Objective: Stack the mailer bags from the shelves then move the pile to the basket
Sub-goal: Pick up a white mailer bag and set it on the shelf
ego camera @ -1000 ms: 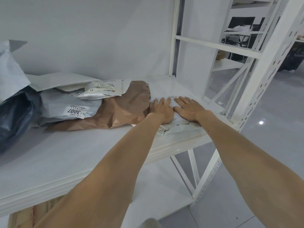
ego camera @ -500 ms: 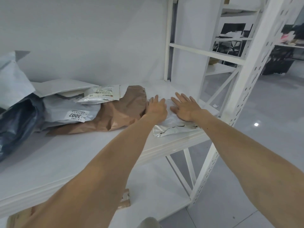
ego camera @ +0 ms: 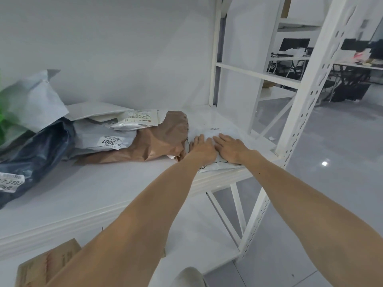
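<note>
A white mailer bag [ego camera: 216, 130] lies flat at the right end of the white shelf [ego camera: 103, 187], its near corner at the shelf edge. My left hand [ego camera: 202, 149] and my right hand [ego camera: 230, 148] rest palm-down on it side by side, fingers spread, gripping nothing. To their left lies a crumpled brown mailer [ego camera: 157, 141], its edge touching my left hand. On it lie a grey mailer labelled 3007 [ego camera: 97, 137] and a small silvery mailer [ego camera: 136, 121]. Further left are a flat white mailer [ego camera: 97, 110], a dark bag [ego camera: 35, 150] and a pale grey bag [ego camera: 33, 100]. No basket is in view.
A white perforated shelf upright [ego camera: 300, 100] stands just right of my right hand. A cardboard box [ego camera: 45, 264] sits on the lower shelf under my left arm. Grey tiled floor [ego camera: 342, 183] spreads to the right, with dark furniture far behind.
Both hands stay flat on the white mailer bag in the same spot. Only my view has shifted a little, showing more of the dark bag at the left.
</note>
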